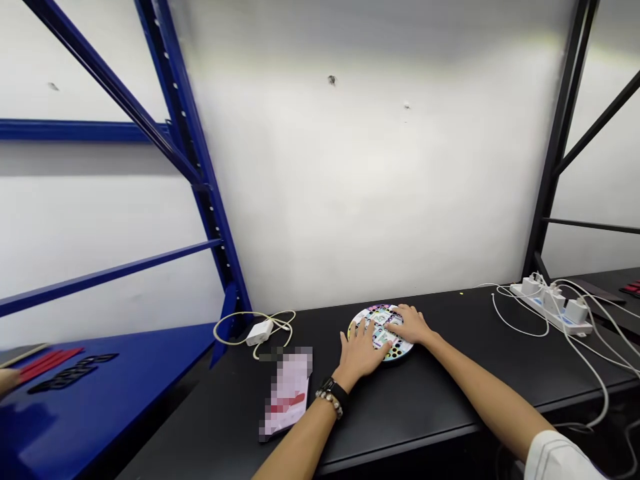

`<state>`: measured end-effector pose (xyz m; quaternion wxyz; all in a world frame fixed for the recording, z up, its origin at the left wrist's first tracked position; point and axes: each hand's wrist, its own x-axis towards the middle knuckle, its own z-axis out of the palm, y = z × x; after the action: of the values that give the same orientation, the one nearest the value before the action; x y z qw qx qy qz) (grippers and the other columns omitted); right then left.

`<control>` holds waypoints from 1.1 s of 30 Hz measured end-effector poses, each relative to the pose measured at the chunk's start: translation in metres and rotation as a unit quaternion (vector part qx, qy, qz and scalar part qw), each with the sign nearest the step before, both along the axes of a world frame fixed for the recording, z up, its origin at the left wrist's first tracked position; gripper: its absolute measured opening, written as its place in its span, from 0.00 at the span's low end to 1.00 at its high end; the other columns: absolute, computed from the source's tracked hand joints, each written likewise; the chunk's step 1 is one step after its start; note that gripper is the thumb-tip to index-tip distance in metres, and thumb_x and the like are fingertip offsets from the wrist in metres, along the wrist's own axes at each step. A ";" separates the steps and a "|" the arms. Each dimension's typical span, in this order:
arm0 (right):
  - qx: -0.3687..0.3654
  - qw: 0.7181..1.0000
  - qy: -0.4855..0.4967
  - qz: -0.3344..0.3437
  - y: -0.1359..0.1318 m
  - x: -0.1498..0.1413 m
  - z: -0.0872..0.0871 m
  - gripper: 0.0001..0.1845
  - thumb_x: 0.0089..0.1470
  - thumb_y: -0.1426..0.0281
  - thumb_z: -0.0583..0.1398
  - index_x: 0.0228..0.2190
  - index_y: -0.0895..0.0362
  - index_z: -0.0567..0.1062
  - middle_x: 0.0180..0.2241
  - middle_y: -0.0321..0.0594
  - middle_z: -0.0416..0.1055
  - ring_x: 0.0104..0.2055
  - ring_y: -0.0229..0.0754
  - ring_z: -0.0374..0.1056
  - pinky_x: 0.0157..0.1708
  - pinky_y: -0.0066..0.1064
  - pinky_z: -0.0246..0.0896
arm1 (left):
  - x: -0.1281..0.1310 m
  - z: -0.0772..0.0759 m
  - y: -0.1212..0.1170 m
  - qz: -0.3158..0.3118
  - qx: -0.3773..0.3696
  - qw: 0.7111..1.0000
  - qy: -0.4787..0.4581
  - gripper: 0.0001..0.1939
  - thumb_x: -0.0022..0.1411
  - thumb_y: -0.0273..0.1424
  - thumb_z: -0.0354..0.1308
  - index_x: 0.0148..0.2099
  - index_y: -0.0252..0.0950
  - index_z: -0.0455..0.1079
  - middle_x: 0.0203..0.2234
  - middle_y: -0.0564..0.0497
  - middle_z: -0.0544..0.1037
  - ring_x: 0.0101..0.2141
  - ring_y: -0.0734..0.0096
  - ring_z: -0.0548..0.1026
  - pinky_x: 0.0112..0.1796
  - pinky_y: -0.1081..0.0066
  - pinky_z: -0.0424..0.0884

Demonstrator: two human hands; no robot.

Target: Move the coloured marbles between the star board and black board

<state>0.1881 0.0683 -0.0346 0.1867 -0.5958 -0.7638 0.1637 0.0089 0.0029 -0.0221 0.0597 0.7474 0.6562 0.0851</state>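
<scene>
A round, flat board [380, 323], brightly printed with many dark round spots, lies on the black table [430, 400]. On its near left part rests my left hand [361, 351], fingers spread, with a dark band and a beaded bracelet at the wrist. My right hand [413, 325] lies over the board's right side, its fingers stretched apart as well. Both hands touch the board from above, and neither is wrapped around anything. My palms and fingers hide parts of its surface.
Left of my forearm lies a phone [290, 393], its screen blurred out. Behind it is a white charger [260, 332] with a looped cable. A power strip [555, 310] with plugs and trailing cables is at right. Another person's hand [7, 380] shows beside red strips on a blue table [110, 400].
</scene>
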 end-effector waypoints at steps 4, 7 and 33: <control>0.007 1.000 0.000 0.001 0.001 -0.001 -0.001 0.38 0.53 0.47 0.55 0.60 0.51 0.64 0.64 0.46 0.54 0.64 0.54 0.50 0.58 0.44 0.46 | 0.000 -0.002 0.001 -0.003 -0.001 1.000 -0.007 0.44 0.60 0.58 0.41 0.70 0.38 0.47 0.69 0.44 0.47 0.67 0.42 0.43 0.62 0.39 0.41; 0.006 1.000 0.004 0.000 0.000 -0.001 -0.001 0.37 0.53 0.47 0.55 0.60 0.51 0.65 0.64 0.46 0.56 0.64 0.54 0.51 0.58 0.45 0.46 | -0.001 -0.004 0.002 0.007 0.013 1.000 -0.008 0.42 0.60 0.57 0.42 0.70 0.40 0.48 0.69 0.43 0.48 0.66 0.37 0.43 0.61 0.39 0.43; 0.182 0.781 0.573 -0.171 0.029 0.052 0.036 0.25 0.50 0.56 0.58 0.43 0.61 0.71 0.41 0.52 0.76 0.42 0.48 0.73 0.41 0.37 0.70 | -0.013 0.036 -0.012 -0.019 0.319 0.924 -0.212 0.22 0.66 0.38 0.44 0.60 0.38 0.58 0.55 0.43 0.66 0.55 0.57 0.65 0.54 0.59 0.63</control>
<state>0.2403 0.0972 0.0014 0.7196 -0.4678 -0.4177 0.2982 -0.0036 -0.0092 0.0140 -0.0424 0.7038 0.5521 0.4450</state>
